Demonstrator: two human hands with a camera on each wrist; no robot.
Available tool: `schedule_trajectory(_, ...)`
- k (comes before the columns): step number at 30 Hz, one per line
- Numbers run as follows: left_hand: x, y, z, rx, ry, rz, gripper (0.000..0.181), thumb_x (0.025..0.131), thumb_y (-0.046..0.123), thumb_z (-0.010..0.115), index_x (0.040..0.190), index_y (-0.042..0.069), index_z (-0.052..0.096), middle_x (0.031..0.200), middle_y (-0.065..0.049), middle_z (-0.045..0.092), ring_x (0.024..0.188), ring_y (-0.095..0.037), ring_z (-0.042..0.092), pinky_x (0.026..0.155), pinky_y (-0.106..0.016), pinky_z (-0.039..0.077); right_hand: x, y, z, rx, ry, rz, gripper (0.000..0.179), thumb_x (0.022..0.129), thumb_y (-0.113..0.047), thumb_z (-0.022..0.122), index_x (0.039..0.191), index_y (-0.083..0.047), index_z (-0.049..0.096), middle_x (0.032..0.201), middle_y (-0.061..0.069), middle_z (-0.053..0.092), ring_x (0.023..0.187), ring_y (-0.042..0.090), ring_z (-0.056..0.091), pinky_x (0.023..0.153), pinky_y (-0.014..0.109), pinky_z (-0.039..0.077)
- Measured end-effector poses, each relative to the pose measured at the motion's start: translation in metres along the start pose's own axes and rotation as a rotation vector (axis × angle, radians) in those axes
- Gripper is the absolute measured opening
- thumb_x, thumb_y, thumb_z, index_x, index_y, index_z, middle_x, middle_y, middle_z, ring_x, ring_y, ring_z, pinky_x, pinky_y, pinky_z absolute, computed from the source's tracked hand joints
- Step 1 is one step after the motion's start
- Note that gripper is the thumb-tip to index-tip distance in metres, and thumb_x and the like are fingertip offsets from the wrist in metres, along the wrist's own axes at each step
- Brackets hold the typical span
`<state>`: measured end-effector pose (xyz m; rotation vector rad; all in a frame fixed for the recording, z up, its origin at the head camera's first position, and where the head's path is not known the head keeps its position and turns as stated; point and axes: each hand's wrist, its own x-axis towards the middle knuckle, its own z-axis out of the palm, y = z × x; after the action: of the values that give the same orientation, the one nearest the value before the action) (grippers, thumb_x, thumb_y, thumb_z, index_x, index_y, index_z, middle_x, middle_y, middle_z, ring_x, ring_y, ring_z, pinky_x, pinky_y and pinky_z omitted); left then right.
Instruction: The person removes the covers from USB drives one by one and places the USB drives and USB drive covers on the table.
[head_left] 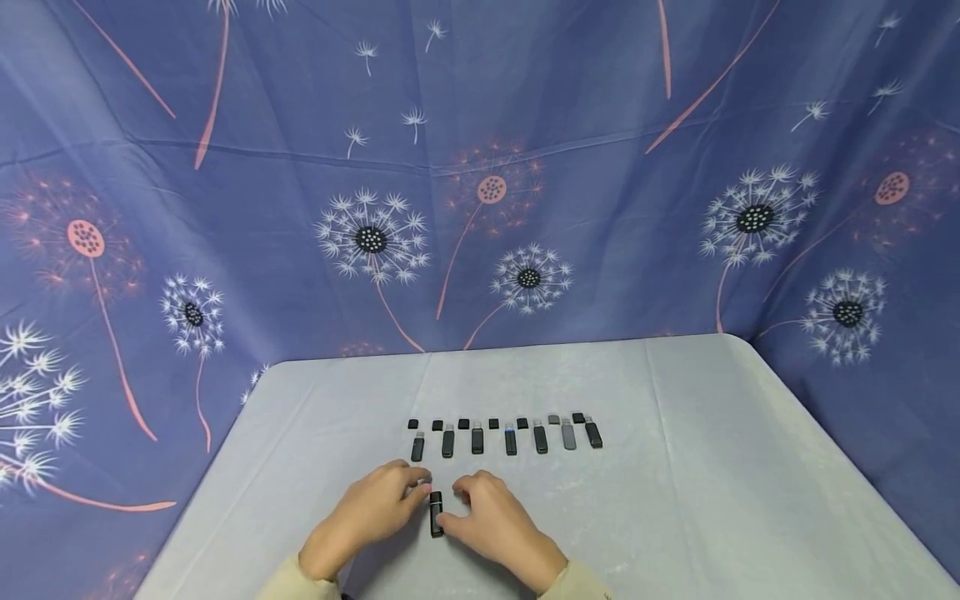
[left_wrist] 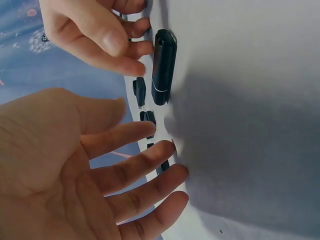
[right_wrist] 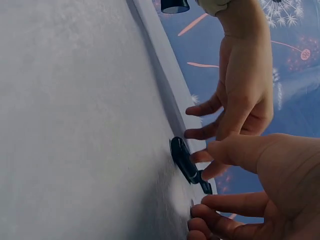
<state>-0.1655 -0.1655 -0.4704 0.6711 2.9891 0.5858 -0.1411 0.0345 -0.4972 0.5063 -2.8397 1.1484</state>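
A black USB stick (head_left: 437, 514) with its cap on lies on the table between the two hands. A thin silvery line marks the joint of cap and body. My left hand (head_left: 382, 502) is beside the cap end, fingers spread and relaxed, holding nothing. In the left wrist view its palm (left_wrist: 65, 150) and loosely bent fingers stand apart from the stick (left_wrist: 164, 67). My right hand (head_left: 498, 521) is on the other side, its thumb over or against the stick's edge; contact cannot be told. Its fingers (right_wrist: 235, 200) are loosely bent around nothing.
Behind the hands, several uncapped USB sticks (head_left: 477, 438) form a row, mostly black, one grey (head_left: 568, 435). Small caps (head_left: 493, 423) lie by their plugs. The table (head_left: 735, 467) has a pale cloth; a blue dandelion-print curtain (head_left: 600, 192) hangs behind and at both sides.
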Motion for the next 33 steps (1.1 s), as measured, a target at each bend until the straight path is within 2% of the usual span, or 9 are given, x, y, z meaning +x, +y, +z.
schedule_trajectory(3,0.002,-0.001,0.001,0.003,0.006,0.016,0.012,0.095,0.021,0.072,0.103,0.016,0.079,0.090,0.004,0.067,0.080,-0.014,0.065,0.067,-0.043,0.055,0.007,-0.002,0.005,0.012,-0.031,0.028,0.027,0.081,-0.033,0.082,0.082,-0.008,0.070,0.071,-0.006,0.050,0.066,0.005,0.042,0.057,0.024,0.037)
schedule_trajectory(9,0.007,-0.002,0.004,0.003,-0.005,0.053,0.011,0.092,0.019,0.076,0.100,0.015,0.082,0.095,0.004,0.071,0.087,-0.015,0.067,0.072,-0.041,0.057,0.018,-0.010,0.012,0.002,-0.051,0.111,0.034,0.080,-0.038,0.084,0.083,-0.007,0.071,0.073,-0.003,0.061,0.063,0.009,0.050,0.053,0.029,0.042)
schedule_trajectory(15,0.010,0.000,0.006,0.001,-0.003,0.080,0.010,0.090,0.019,0.078,0.097,0.015,0.084,0.093,0.004,0.070,0.085,-0.014,0.067,0.070,-0.037,0.057,0.022,-0.015,0.016,-0.021,-0.038,0.191,0.035,0.077,-0.037,0.085,0.072,-0.014,0.060,0.068,-0.004,0.057,0.056,0.012,0.049,0.048,0.031,0.038)
schedule_trajectory(24,0.011,0.000,0.009,-0.012,0.015,0.064,0.007,0.085,0.015,0.082,0.089,0.020,0.083,0.089,0.006,0.067,0.079,-0.011,0.064,0.063,-0.033,0.052,0.025,-0.013,0.020,-0.044,-0.037,0.213,0.046,0.077,-0.038,0.087,0.053,-0.018,0.053,0.050,-0.008,0.048,0.045,0.011,0.044,0.040,0.030,0.034)
schedule_trajectory(28,0.012,0.000,0.012,-0.023,0.028,0.058,0.008,0.083,0.013,0.084,0.086,0.020,0.083,0.087,0.006,0.067,0.079,-0.011,0.064,0.064,-0.032,0.052,0.024,-0.015,0.021,-0.059,-0.028,0.218,0.049,0.077,-0.039,0.087,0.050,-0.018,0.052,0.049,-0.007,0.047,0.044,0.012,0.043,0.040,0.031,0.033)
schedule_trajectory(33,0.013,0.000,0.017,-0.033,0.050,0.056,0.011,0.081,0.012,0.085,0.091,0.017,0.083,0.088,0.005,0.068,0.082,-0.015,0.067,0.068,-0.034,0.055,0.024,-0.016,0.023,-0.061,-0.031,0.228,0.052,0.077,-0.039,0.087,0.049,-0.019,0.047,0.047,-0.008,0.043,0.043,0.012,0.041,0.039,0.031,0.030)
